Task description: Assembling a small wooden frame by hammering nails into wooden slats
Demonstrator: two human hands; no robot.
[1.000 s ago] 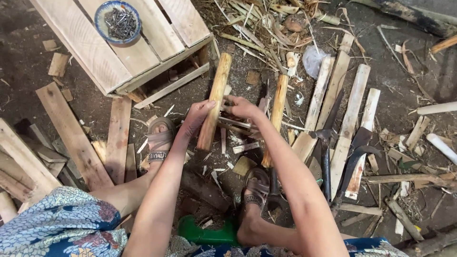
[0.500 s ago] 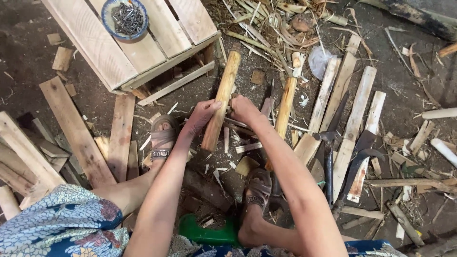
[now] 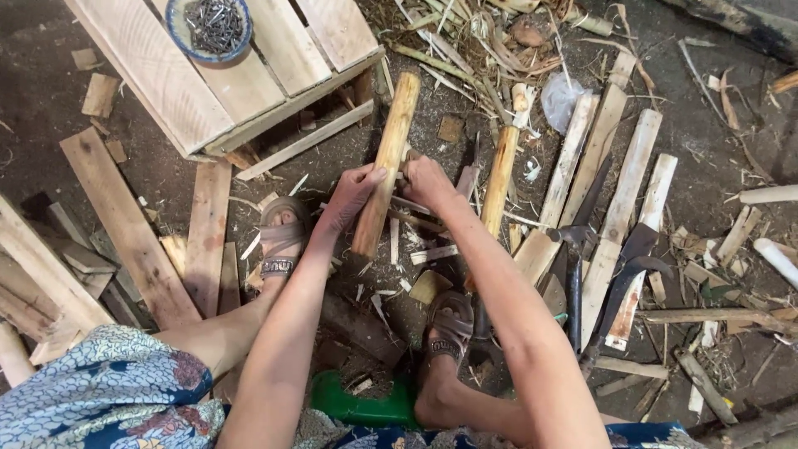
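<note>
The bamboo stick stood tilted on the dirt between the sandalled feet, below the wooden crate; it sat as it had a second earlier, only the view having shifted. The left hand was pressed flat against its side, while the right hand was curled around it.

Wooden stick now nearer the crate, both hands a little higher.
</note>
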